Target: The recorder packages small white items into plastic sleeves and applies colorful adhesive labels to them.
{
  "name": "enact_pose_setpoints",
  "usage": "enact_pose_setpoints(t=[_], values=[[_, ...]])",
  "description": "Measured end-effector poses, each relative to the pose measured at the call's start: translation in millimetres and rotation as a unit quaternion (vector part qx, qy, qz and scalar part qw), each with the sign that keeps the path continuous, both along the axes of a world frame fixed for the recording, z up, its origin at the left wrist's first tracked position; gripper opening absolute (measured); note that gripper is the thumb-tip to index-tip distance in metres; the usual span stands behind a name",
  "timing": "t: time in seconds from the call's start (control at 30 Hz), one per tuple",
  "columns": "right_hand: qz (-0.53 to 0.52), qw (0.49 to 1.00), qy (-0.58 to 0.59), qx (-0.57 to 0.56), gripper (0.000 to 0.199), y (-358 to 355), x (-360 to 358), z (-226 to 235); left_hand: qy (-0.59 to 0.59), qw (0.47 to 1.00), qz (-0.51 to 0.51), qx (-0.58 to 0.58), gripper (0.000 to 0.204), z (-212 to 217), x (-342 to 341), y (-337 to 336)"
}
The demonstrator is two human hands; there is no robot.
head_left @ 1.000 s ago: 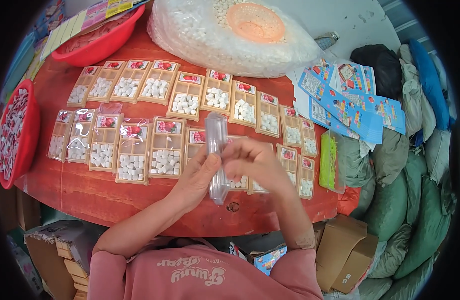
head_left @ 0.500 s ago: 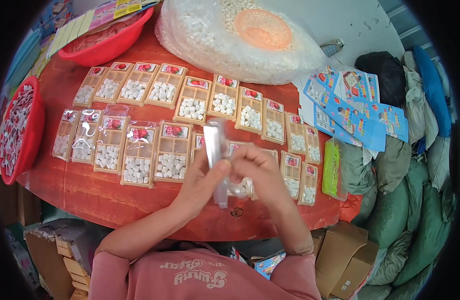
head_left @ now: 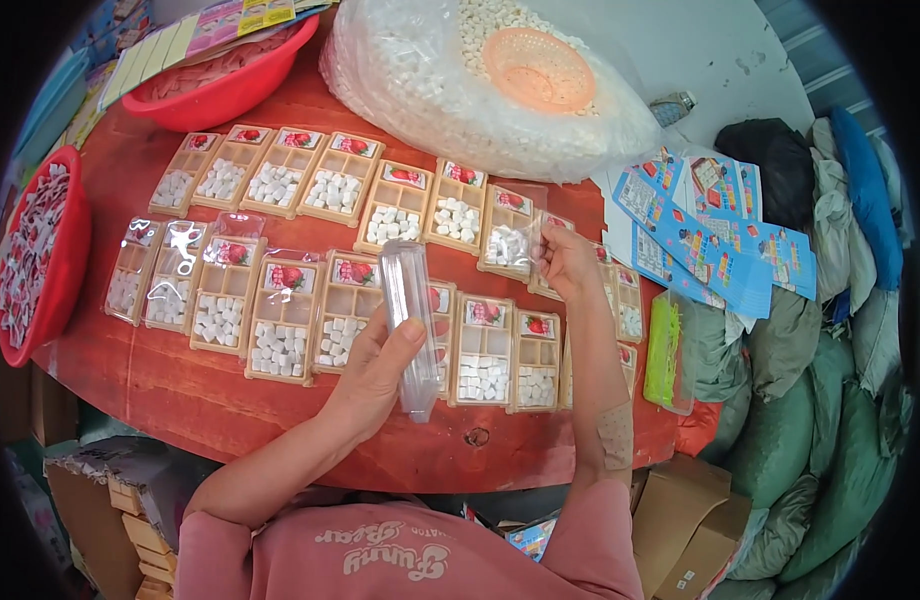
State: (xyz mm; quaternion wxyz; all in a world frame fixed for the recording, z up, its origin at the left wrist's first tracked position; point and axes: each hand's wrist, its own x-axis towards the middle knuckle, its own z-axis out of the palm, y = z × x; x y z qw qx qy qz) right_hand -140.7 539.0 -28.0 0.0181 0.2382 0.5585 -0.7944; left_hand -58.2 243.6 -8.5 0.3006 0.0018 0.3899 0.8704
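Across the red table (head_left: pixel 150 365) it's all laid out, with a bulging clear bag (head_left: pixel 400 110) of white pieces slumped along the far side. Now look at the stack of clear covers (head_left: pixel 410 300), standing lengthwise in the left hand (head_left: pixel 370 375): thumb along the near face, fingers curled around behind, a snug wrap just over the near row. And out goes the eye to the right hand (head_left: pixel 572 262), at the far row, thumb and fingertips bunched close at the edge of a single clear cover (head_left: pixel 532 205) lying over a beige tray (head_left: pixel 502 268). Pinched or merely touching? Such see-through plastic hides it; I can't tell. Thin stuff, I'd say: light, springy, slick, quick to crease, so the rims are the place to grip, never the flat middle. Squeeze that stack hard and it may slither apart. Smallest of all, the white cubes (head_left: pixel 507 247) look soft and easily knocked about.
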Motion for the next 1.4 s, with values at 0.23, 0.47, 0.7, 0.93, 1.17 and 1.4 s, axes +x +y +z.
enact_pose_setpoints(t=[0.23,0.47,0.7,0.93,1.17,1.4], values=[[-0.024,0.935,-0.031,0.353,0.013,-15.3,0.7,9.6,0.003,1.0,-0.012,0.007,0.054,-3.0,-0.8,-2.9],[0.047,0.669,0.011,0.742,0.026,-48.1,0.0,30.8,-0.001,1.0,-0.015,0.013,0.052,-5.8,0.4,-4.9],[0.137,0.587,0.159,0.782,0.037,-34.9,-18.2,-18.6,-0.015,0.999,-0.026,0.02,0.05,-3.4,1.5,-5.4],[0.166,0.602,0.071,0.778,0.05,-47.1,-9.6,-29.0,-0.019,0.999,-0.019,0.025,0.049,-2.1,-1.3,-8.8],[0.196,0.586,0.03,0.786,0.053,-38.5,-6.7,-14.8,-0.009,1.0,-0.001,0.024,0.053,-5.6,1.9,-10.8],[0.247,0.92,0.09,0.291,0.021,-134.8,57.7,61.3,0.008,1.0,-0.017,0.024,0.062,-9.8,-0.9,-19.5]])
